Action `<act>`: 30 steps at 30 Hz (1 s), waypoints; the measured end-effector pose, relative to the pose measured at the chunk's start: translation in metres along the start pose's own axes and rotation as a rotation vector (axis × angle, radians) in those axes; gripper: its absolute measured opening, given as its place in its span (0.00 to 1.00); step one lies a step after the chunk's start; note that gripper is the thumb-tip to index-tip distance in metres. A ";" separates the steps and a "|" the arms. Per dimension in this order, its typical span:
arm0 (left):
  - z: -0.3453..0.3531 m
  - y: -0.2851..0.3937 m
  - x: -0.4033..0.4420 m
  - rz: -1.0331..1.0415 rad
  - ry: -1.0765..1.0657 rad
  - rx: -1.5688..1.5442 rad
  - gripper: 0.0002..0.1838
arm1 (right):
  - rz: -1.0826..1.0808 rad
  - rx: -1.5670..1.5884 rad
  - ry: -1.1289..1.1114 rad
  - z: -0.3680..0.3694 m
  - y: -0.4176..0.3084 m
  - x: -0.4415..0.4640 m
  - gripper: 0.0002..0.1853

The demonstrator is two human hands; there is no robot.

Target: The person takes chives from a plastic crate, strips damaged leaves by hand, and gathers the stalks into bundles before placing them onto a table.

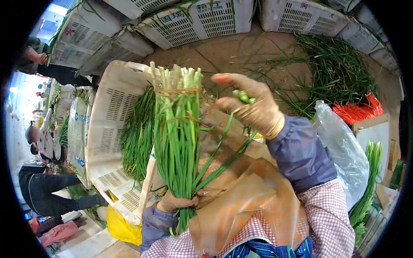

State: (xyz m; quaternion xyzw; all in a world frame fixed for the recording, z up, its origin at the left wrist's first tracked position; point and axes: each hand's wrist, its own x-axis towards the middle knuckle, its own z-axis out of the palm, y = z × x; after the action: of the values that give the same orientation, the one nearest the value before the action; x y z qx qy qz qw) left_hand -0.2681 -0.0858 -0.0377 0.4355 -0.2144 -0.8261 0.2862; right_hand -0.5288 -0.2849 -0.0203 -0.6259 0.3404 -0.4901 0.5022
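Bundle of green leaves [176,144] lies lengthwise away from the person's body, its long axis nearly straight out and leaning slightly left at the far end. The pale cut ends point away; the leaf tips point back toward the body. One tie [177,91] crosses it just below the cut ends, another [180,119] a little nearer. Two loose blades [220,151] splay out to the right. The left hand [177,202] has its grip closed round the leaves near the tips. The right hand [254,103], to the right of the cut ends and apart from them, holds short green pieces [243,96], with its thumb and a finger spread at the tips. Just left of the bundle is a white crate [102,124] holding more leaves [140,133].
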 end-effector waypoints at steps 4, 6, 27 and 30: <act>-0.013 -0.014 -0.006 0.111 0.072 0.417 0.25 | 0.051 -0.446 -0.105 0.027 -0.026 0.005 0.31; -0.012 -0.015 -0.005 0.171 0.068 0.596 0.24 | -0.015 -0.546 -0.072 0.032 -0.019 0.003 0.27; -0.050 -0.043 0.002 -0.035 -0.219 -0.156 0.41 | 0.318 -0.134 0.049 -0.040 0.027 -0.018 0.16; -0.048 -0.046 -0.006 -0.022 -0.201 -0.141 0.41 | 0.560 0.296 -0.058 0.006 -0.021 -0.014 0.14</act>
State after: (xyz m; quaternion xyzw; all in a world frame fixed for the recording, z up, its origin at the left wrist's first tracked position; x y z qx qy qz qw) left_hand -0.2385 -0.0529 -0.0876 0.3316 -0.1786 -0.8818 0.2839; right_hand -0.5287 -0.2647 -0.0045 -0.4416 0.4101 -0.3588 0.7128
